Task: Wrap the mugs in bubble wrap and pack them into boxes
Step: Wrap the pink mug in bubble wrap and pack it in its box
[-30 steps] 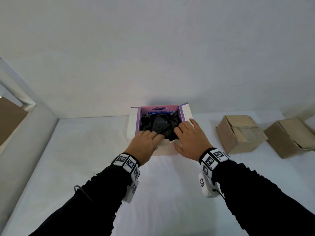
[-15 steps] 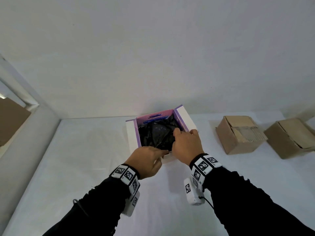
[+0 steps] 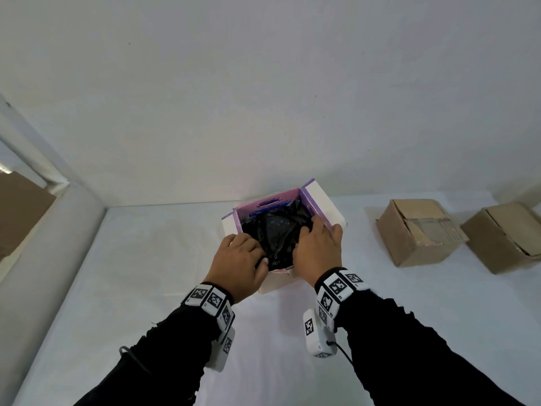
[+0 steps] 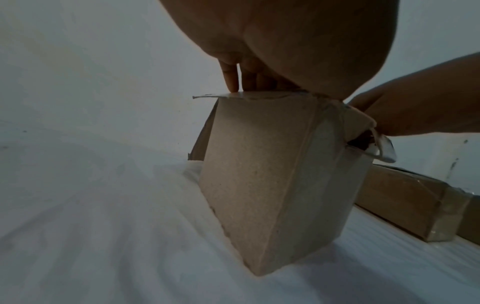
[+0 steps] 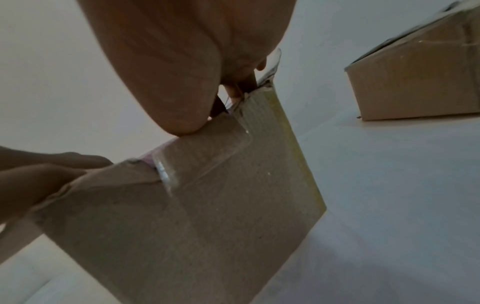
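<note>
An open box, white outside and purple inside, stands on the white table near the wall. A bundle in black wrap fills it; no mug shows through. My left hand curls over the box's near-left corner, its fingers on the top edge of the box. My right hand grips the near-right corner, fingers inside against the wrap and thumb on the outer wall of the box. Clear tape sticks to that wall.
Two closed brown cardboard boxes lie on the table to the right. A white wall rises right behind the open box. A grey ledge borders the table on the left, with a brown board beyond it.
The box has turned, its right flap now pointing away to the right. Both hands came off the top of the wrap and took hold of the box's near corners.
</note>
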A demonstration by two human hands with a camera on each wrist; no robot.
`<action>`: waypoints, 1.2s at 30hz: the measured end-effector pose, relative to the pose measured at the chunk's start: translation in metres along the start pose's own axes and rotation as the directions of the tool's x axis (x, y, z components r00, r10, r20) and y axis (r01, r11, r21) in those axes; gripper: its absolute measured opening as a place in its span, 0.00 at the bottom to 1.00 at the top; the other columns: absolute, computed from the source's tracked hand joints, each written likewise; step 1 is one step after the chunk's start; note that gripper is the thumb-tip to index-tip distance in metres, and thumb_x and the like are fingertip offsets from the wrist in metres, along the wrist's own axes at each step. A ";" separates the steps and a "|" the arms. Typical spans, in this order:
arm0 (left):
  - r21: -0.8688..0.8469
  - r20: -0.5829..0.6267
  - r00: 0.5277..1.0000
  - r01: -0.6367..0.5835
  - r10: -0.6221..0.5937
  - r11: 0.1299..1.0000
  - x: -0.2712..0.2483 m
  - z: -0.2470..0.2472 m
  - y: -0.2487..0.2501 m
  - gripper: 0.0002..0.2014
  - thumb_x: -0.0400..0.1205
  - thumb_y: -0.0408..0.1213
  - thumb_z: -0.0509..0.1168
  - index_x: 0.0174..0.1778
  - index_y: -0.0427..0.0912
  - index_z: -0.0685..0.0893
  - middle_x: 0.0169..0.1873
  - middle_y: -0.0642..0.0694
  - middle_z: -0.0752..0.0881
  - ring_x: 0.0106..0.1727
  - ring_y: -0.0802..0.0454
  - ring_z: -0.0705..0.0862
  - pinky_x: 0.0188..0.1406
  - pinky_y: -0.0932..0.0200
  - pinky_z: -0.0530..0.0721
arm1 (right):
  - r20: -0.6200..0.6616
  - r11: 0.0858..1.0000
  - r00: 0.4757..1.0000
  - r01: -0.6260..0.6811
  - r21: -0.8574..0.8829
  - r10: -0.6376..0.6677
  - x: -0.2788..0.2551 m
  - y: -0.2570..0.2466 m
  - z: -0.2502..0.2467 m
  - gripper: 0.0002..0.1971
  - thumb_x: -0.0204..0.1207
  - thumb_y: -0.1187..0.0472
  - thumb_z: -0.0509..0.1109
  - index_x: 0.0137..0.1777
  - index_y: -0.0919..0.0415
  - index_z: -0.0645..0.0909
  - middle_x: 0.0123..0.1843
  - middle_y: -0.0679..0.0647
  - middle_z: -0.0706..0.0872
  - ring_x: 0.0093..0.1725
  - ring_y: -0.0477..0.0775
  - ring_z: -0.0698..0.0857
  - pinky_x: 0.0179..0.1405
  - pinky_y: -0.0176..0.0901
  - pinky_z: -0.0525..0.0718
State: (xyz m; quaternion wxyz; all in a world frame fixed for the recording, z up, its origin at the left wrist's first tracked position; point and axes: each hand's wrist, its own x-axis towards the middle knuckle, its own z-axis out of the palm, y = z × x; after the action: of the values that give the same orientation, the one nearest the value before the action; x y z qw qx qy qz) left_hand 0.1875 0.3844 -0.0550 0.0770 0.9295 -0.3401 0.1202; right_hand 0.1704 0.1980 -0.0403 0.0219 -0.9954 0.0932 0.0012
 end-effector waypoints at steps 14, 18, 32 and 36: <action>0.312 0.369 0.889 0.156 -0.271 0.937 0.035 -0.026 -0.006 0.18 0.77 0.49 0.54 0.55 0.53 0.87 0.57 0.58 0.84 0.81 0.42 0.58 0.76 0.28 0.39 | 0.329 0.996 0.940 -0.091 0.002 0.086 0.016 -0.005 -0.018 0.22 0.77 0.55 0.61 0.70 0.62 0.72 0.63 0.56 0.82 0.64 0.58 0.80 0.77 0.69 0.56; 0.345 0.391 0.860 0.193 -0.328 0.919 0.048 -0.028 -0.008 0.15 0.75 0.44 0.59 0.54 0.55 0.86 0.59 0.56 0.82 0.81 0.38 0.56 0.76 0.26 0.40 | 0.213 0.992 0.977 0.044 -0.118 -0.018 -0.001 -0.008 -0.015 0.16 0.78 0.65 0.58 0.64 0.64 0.76 0.57 0.56 0.86 0.58 0.58 0.84 0.79 0.70 0.52; 0.315 0.301 0.921 0.148 -0.247 0.937 0.036 -0.026 -0.003 0.33 0.80 0.64 0.40 0.52 0.52 0.88 0.53 0.57 0.86 0.78 0.42 0.63 0.76 0.28 0.34 | 0.145 0.952 0.962 0.254 -0.173 -0.230 0.044 0.004 -0.007 0.38 0.71 0.38 0.57 0.78 0.59 0.62 0.77 0.66 0.69 0.80 0.64 0.64 0.73 0.74 0.23; 0.326 0.372 0.902 0.093 -0.218 0.941 0.033 -0.024 -0.013 0.32 0.79 0.63 0.43 0.64 0.49 0.82 0.63 0.56 0.81 0.83 0.39 0.53 0.73 0.24 0.30 | 0.242 0.967 0.956 0.206 -0.149 -0.166 0.045 -0.003 -0.007 0.38 0.72 0.37 0.56 0.78 0.60 0.62 0.67 0.63 0.80 0.70 0.64 0.77 0.74 0.75 0.25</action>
State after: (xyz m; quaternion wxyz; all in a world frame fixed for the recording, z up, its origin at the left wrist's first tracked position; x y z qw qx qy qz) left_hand 0.2162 0.3789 -0.0240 -0.1273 0.9593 -0.2503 -0.0302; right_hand 0.2154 0.1919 -0.0332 -0.0540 -0.9911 -0.0046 0.1213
